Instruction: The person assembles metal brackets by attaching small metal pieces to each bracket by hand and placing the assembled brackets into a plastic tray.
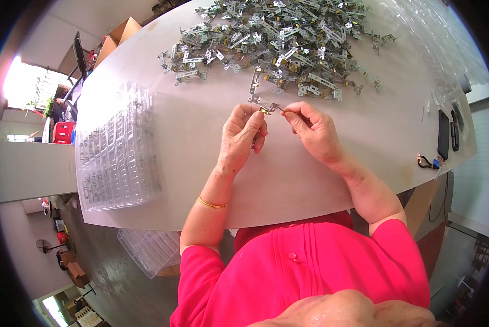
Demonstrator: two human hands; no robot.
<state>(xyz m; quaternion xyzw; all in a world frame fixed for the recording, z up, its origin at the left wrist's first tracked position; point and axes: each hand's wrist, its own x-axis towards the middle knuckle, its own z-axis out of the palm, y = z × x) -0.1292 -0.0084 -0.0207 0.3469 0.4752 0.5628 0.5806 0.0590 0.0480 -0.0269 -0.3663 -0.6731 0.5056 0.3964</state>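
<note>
My left hand (242,135) is closed, thumb and forefinger pinching a small silver metal bracket (266,110) with a brass-coloured part on it. From the other side my right hand (313,129) pinches a thin, dark metal end (280,108) that meets this bracket. Whether that end is a separate piece cannot be made out. Just beyond my left fingertips is a long, slotted metal bracket (254,83); I cannot tell if it joins the held one. A heap of similar metal brackets (277,41), some with brass-coloured bits, covers the far middle of the table.
Clear plastic blister trays (119,158) lie on the table (211,201) at left, with metal parts in some. More clear plastic (435,38) is at far right. A black oblong case (443,135) and dark-handled pliers (428,162) lie near the right edge.
</note>
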